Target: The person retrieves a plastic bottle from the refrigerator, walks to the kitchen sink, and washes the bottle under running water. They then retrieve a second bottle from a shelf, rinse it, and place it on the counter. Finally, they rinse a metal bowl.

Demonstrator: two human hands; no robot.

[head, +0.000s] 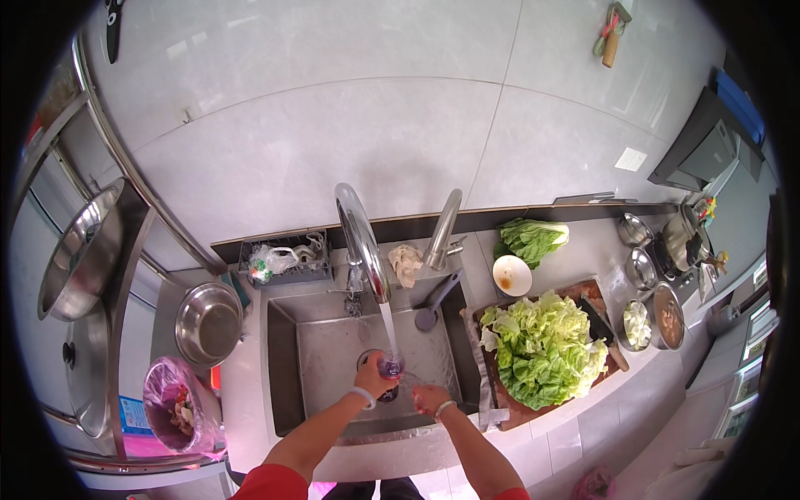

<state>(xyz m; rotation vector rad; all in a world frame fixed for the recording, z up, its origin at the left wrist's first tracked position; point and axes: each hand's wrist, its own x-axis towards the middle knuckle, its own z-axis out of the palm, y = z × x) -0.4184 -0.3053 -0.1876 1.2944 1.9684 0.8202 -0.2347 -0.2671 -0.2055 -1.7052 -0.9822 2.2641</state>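
My left hand grips a small purple-tinted transparent cup over the stainless steel sink. A stream of water from the tall curved faucet runs down into the cup. To the right, my right hand hovers over the near part of the basin, its fingers curled. Whether anything is inside those fingers cannot be made out. A grey ladle leans in the sink's back right corner.
Right of the sink, cut lettuce and a cleaver lie on a cutting board. Behind them are a white bowl and a lettuce head. At left stand a steel basin and a lined waste bin.
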